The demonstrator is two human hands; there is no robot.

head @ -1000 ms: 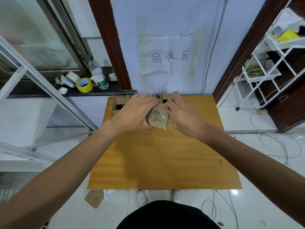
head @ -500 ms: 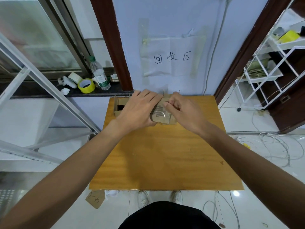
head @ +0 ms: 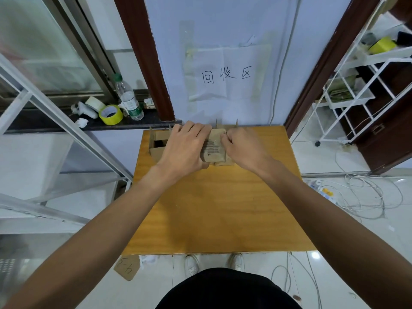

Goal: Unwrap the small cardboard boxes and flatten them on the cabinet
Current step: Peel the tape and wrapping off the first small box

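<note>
A small cardboard box [head: 214, 148] wrapped in clear tape sits near the far edge of the wooden cabinet top [head: 218, 210]. My left hand [head: 186, 146] grips its left side with the fingers curled over the top. My right hand [head: 243, 144] pinches at the box's upper right edge. An opened cardboard box [head: 158, 141] with raised flaps stands to the left, partly hidden by my left hand. More upright flaps [head: 226, 126] show behind the held box.
The wall with a taped paper sign [head: 226, 74] rises just behind the cabinet. A ledge at the left holds a water bottle [head: 129, 98] and yellow tape roll [head: 110, 114]. A white wire rack [head: 365, 85] stands at the right; cables [head: 365, 197] lie on the floor.
Both hands carried the wrapped box away from me toward the far edge of the cabinet. My right hand's fingers have shifted to the box's upper right edge.
</note>
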